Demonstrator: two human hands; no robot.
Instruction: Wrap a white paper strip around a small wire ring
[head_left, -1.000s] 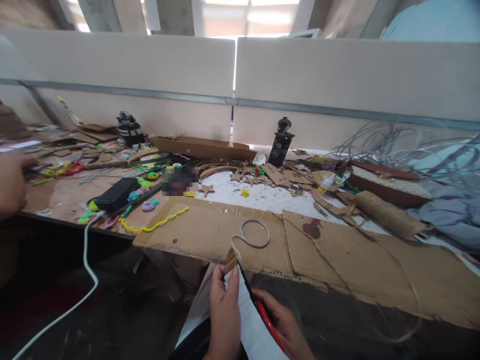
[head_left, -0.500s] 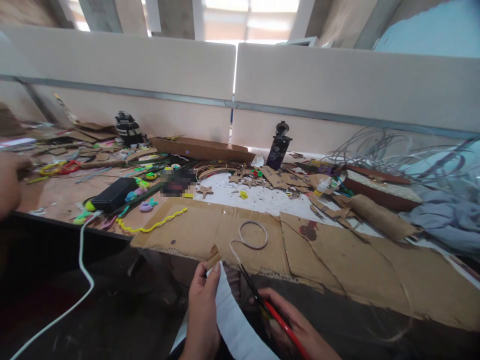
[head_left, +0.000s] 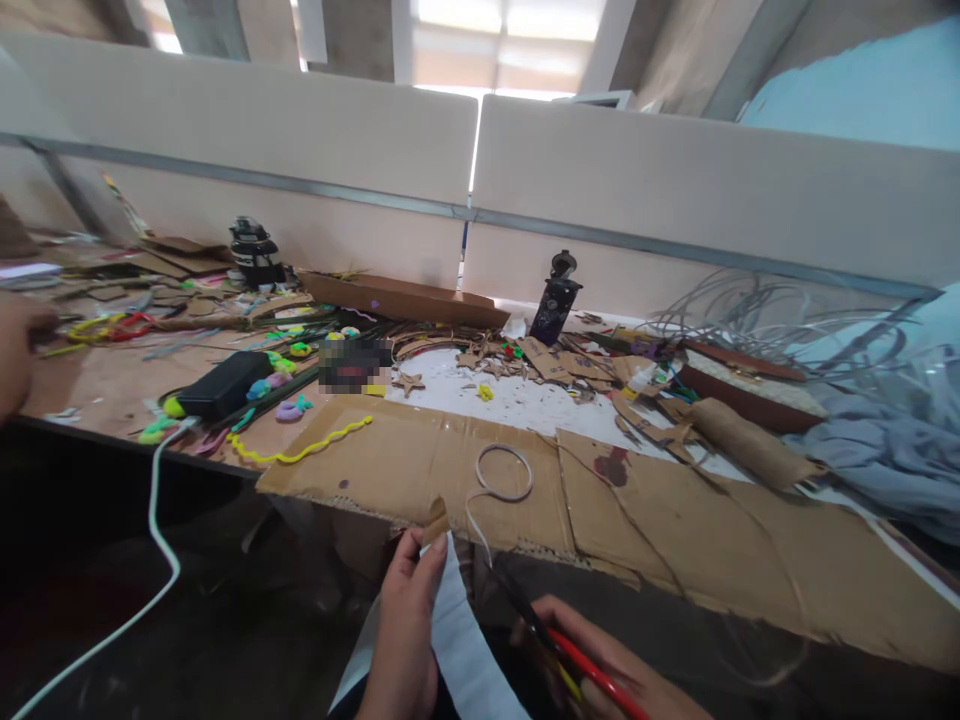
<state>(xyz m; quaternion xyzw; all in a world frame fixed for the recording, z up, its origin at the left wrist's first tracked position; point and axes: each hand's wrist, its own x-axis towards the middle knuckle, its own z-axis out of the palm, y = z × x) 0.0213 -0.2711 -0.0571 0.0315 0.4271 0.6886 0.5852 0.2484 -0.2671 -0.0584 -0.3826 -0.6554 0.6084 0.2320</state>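
Note:
My left hand, at the lower middle, pinches a small brown cardboard piece between thumb and fingers. From that same hand a white strip hangs down; I cannot tell if it is paper or cloth. To the right, my right hand is closed round a slim tool with a long black tip and red and yellow handles. Its exact kind is blurred. A thin pale cord lies in a loop on the flat cardboard, and its end runs down to the tool's tip.
Another person's hand is at the left edge. A black box with a white cable, a yellow fuzzy stem, cardboard scraps, a dark bottle and a brown roll lie about. White partitions stand behind.
My right hand and the tool have shifted down and slightly right, the tool's tip now lower. The left hand keeps its hold on the cardboard piece and strip. The view has tilted slightly.

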